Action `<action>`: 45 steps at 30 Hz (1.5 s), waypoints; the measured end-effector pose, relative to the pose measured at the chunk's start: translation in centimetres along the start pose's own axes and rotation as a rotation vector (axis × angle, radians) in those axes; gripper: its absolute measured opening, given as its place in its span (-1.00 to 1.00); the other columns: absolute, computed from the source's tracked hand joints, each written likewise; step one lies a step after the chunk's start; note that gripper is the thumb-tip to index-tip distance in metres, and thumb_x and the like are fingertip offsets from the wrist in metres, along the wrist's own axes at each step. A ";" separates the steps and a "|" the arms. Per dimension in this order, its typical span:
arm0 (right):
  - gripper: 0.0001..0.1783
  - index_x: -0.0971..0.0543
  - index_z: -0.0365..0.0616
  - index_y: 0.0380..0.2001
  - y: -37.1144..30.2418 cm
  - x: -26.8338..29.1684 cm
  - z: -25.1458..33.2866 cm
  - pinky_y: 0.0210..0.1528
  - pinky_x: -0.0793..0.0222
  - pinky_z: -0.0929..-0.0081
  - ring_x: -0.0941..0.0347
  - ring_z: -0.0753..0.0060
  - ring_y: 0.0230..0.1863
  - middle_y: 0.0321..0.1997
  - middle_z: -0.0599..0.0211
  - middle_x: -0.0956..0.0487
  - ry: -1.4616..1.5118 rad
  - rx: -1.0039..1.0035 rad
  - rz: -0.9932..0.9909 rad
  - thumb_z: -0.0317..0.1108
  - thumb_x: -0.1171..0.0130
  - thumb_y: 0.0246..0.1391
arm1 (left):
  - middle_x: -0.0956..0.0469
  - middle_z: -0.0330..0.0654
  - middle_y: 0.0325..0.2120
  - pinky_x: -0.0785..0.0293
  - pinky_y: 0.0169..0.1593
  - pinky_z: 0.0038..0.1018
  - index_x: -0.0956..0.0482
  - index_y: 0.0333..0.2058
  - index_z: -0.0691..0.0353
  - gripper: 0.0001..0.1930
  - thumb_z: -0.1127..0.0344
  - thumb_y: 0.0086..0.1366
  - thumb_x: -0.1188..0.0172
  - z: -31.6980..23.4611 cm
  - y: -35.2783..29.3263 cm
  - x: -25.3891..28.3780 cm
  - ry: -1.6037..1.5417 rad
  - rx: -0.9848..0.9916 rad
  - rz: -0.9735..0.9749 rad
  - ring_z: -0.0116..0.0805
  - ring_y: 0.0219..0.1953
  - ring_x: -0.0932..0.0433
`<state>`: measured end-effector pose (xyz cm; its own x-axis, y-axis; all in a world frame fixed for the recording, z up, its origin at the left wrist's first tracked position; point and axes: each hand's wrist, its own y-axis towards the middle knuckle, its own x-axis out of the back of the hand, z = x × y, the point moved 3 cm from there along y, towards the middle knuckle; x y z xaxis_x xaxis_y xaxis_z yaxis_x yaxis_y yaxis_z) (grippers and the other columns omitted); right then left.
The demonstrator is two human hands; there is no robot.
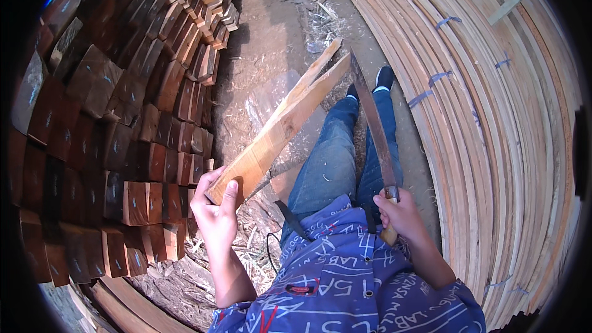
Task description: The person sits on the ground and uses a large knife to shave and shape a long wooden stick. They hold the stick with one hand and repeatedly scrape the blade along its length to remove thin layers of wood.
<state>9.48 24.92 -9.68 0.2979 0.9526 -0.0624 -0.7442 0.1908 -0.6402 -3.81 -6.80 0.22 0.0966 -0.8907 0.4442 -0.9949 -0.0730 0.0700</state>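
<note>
My left hand (pixel 216 206) grips the near end of a split wooden board (pixel 262 151), thumb on top and fingers beneath. The board slants up and away to the right, and its far end parts into two prongs with a gap between them. In my right hand (pixel 398 213) is the wooden handle of a machete (pixel 376 124). Its long, dark, stained blade points away from me, and the tip looks close to the far end of the board; I cannot tell whether they touch.
Stacked timber blocks (pixel 129 142) rise on the left. Along the right lie long planks (pixel 468 105) bundled with blue ties. Wood shavings (pixel 246 237) litter the dirt floor near my left arm, with more scraps (pixel 324 18) farther ahead. My legs (pixel 327 154) stretch out between the stacks.
</note>
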 end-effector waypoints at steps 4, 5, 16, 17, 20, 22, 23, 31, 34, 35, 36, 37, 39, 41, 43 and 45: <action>-0.75 -0.45 -0.19 -0.44 -0.2 -1.4 1.9 -0.59 -0.30 0.46 -0.38 0.56 -0.67 -0.63 0.40 -0.44 -0.214 0.199 0.028 -0.29 -0.28 0.11 | -0.63 -0.05 -0.32 -0.47 -0.07 -0.47 -0.56 -0.11 0.42 -0.73 0.42 0.24 -0.27 -4.7 -0.5 0.7 0.014 -0.011 0.079 -0.39 -0.24 -0.58; -0.74 -0.47 -0.22 -0.45 -0.2 -1.8 2.3 -0.57 -0.31 0.42 -0.40 0.50 -0.67 -0.63 0.36 -0.46 -0.300 0.282 0.038 -0.28 -0.29 0.10 | -0.64 -0.05 -0.35 -0.49 -0.11 -0.48 -0.56 -0.11 0.42 -0.73 0.43 0.24 -0.27 -5.8 -0.8 0.7 0.032 -0.027 0.096 -0.40 -0.27 -0.59; -0.71 -0.54 -0.29 -0.32 -0.7 -10.0 9.8 -0.50 -0.36 0.27 -0.51 0.06 -0.60 -0.63 0.06 -0.51 -0.507 0.626 0.299 -0.26 -0.31 0.08 | -0.65 -0.02 -0.45 -0.52 -0.31 -0.48 -0.53 -0.17 0.39 -0.78 0.42 0.25 -0.26 -7.9 -3.7 -1.1 0.234 -0.138 0.115 -0.38 -0.40 -0.66; -0.72 -0.54 -0.29 -0.32 -0.7 -10.6 9.9 -0.50 -0.37 0.26 -0.52 0.04 -0.59 -0.63 0.06 -0.52 -0.493 0.644 0.317 -0.27 -0.31 0.08 | -0.65 -0.01 -0.45 -0.52 -0.32 -0.48 -0.54 -0.17 0.39 -0.78 0.41 0.25 -0.26 -8.3 -4.1 -1.5 0.250 -0.120 0.145 -0.37 -0.40 -0.66; -0.77 -0.54 -0.26 -0.36 -0.2 -11.1 9.2 -0.48 -0.40 0.20 -0.54 -0.04 -0.54 -0.60 0.04 -0.55 -0.530 0.725 0.305 -0.31 -0.32 0.03 | -0.64 0.00 -0.44 -0.49 -0.33 -0.49 -0.47 -0.24 0.37 -0.81 0.43 0.25 -0.27 -8.8 -4.6 -1.8 0.288 -0.102 0.169 -0.38 -0.42 -0.63; -0.78 -0.54 -0.25 -0.40 0.2 -10.5 9.0 -0.48 -0.41 0.18 -0.55 -0.05 -0.53 -0.61 0.04 -0.55 -0.538 0.729 0.307 -0.34 -0.32 0.01 | -0.62 -0.05 -0.44 -0.42 -0.28 -0.53 -0.43 -0.30 0.38 -0.83 0.45 0.25 -0.25 -8.3 -5.3 -2.1 0.215 -0.045 0.123 -0.49 -0.40 -0.52; -0.79 -0.54 -0.25 -0.41 0.2 -10.2 8.6 -0.47 -0.41 0.18 -0.55 -0.05 -0.52 -0.61 0.04 -0.55 -0.563 0.726 0.307 -0.35 -0.32 0.00 | -0.61 -0.07 -0.49 -0.41 -0.32 -0.56 -0.39 -0.32 0.35 -0.81 0.44 0.26 -0.25 -8.8 -5.6 -2.1 0.267 -0.030 0.176 -0.50 -0.44 -0.51; -0.80 -0.52 -0.26 -0.48 -2.6 -9.5 8.7 -0.46 -0.43 0.19 -0.58 -0.03 -0.48 -0.60 0.07 -0.55 -0.538 0.526 0.319 -0.38 -0.33 -0.06 | -0.61 -0.07 -0.49 -0.44 -0.35 -0.57 -0.39 -0.30 0.36 -0.81 0.44 0.26 -0.25 -8.2 -7.1 -3.2 0.205 -0.085 0.187 -0.54 -0.44 -0.52; -0.77 -0.52 -0.27 -0.48 -3.5 -9.0 8.5 -0.47 -0.44 0.21 -0.57 -0.04 -0.50 -0.61 0.05 -0.55 -0.555 0.718 0.309 -0.36 -0.34 -0.05 | -0.61 -0.05 -0.47 -0.45 -0.33 -0.57 -0.38 -0.28 0.36 -0.81 0.46 0.27 -0.23 -8.4 -7.4 -3.5 0.208 -0.134 0.219 -0.55 -0.42 -0.52; -0.77 -0.52 -0.27 -0.48 -3.2 -8.4 8.1 -0.46 -0.45 0.21 -0.57 -0.04 -0.50 -0.60 0.05 -0.55 -0.580 0.681 0.273 -0.35 -0.34 -0.05 | -0.61 -0.05 -0.47 -0.45 -0.33 -0.57 -0.37 -0.28 0.37 -0.81 0.46 0.27 -0.23 -8.5 -7.5 -3.6 0.217 -0.138 0.227 -0.56 -0.42 -0.51; -0.77 -0.52 -0.27 -0.48 -2.6 -7.7 7.4 -0.46 -0.45 0.21 -0.57 -0.05 -0.50 -0.60 0.05 -0.56 -0.604 0.642 0.239 -0.35 -0.34 -0.05 | -0.61 -0.05 -0.47 -0.45 -0.32 -0.57 -0.37 -0.28 0.37 -0.81 0.46 0.27 -0.23 -8.5 -7.6 -3.7 0.225 -0.141 0.235 -0.56 -0.42 -0.51; -0.77 -0.52 -0.27 -0.48 -2.2 -7.2 6.9 -0.46 -0.45 0.21 -0.57 -0.05 -0.50 -0.60 0.04 -0.56 -0.630 0.610 0.206 -0.35 -0.34 -0.04 | -0.61 -0.05 -0.47 -0.44 -0.32 -0.57 -0.37 -0.28 0.37 -0.81 0.45 0.27 -0.22 -8.4 -7.7 -3.7 0.220 -0.130 0.248 -0.56 -0.42 -0.51; -0.76 -0.51 -0.27 -0.49 -1.9 -6.9 6.1 -0.45 -0.46 0.20 -0.57 -0.06 -0.49 -0.60 0.05 -0.55 -0.615 0.532 0.199 -0.35 -0.34 -0.06 | -0.61 -0.06 -0.47 -0.44 -0.32 -0.57 -0.37 -0.28 0.37 -0.81 0.45 0.28 -0.22 -7.9 -8.0 -3.7 0.209 -0.108 0.272 -0.55 -0.43 -0.51; -0.76 -0.51 -0.27 -0.50 -2.1 -6.9 5.9 -0.44 -0.46 0.19 -0.57 -0.07 -0.48 -0.60 0.05 -0.55 -0.611 0.493 0.206 -0.35 -0.34 -0.07 | -0.60 -0.06 -0.47 -0.43 -0.32 -0.58 -0.37 -0.28 0.37 -0.82 0.44 0.29 -0.21 -7.9 -8.1 -3.9 0.219 -0.068 0.229 -0.55 -0.42 -0.51; -0.76 -0.50 -0.26 -0.49 -2.6 -7.2 6.7 -0.44 -0.46 0.18 -0.57 -0.06 -0.47 -0.59 0.06 -0.56 -0.622 0.502 0.219 -0.35 -0.34 -0.07 | -0.55 -0.11 -0.47 -0.42 -0.28 -0.60 -0.37 -0.29 0.35 -0.83 0.43 0.30 -0.20 -8.1 -8.0 -4.2 0.183 -0.027 0.184 -0.54 -0.39 -0.49; -0.76 -0.50 -0.26 -0.47 -3.7 -7.6 7.3 -0.44 -0.46 0.17 -0.56 -0.07 -0.48 -0.58 0.05 -0.56 -0.591 0.612 0.262 -0.34 -0.33 -0.06 | -0.53 -0.14 -0.46 -0.40 -0.27 -0.60 -0.36 -0.30 0.34 -0.83 0.44 0.30 -0.20 -8.4 -8.0 -4.3 0.242 -0.110 0.197 -0.55 -0.37 -0.47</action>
<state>5.66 18.70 -1.24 -0.1582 0.9177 0.3644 -0.9846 -0.1186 -0.1288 4.02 1.42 5.25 -0.0799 -0.7494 0.6572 -0.9872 0.1510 0.0521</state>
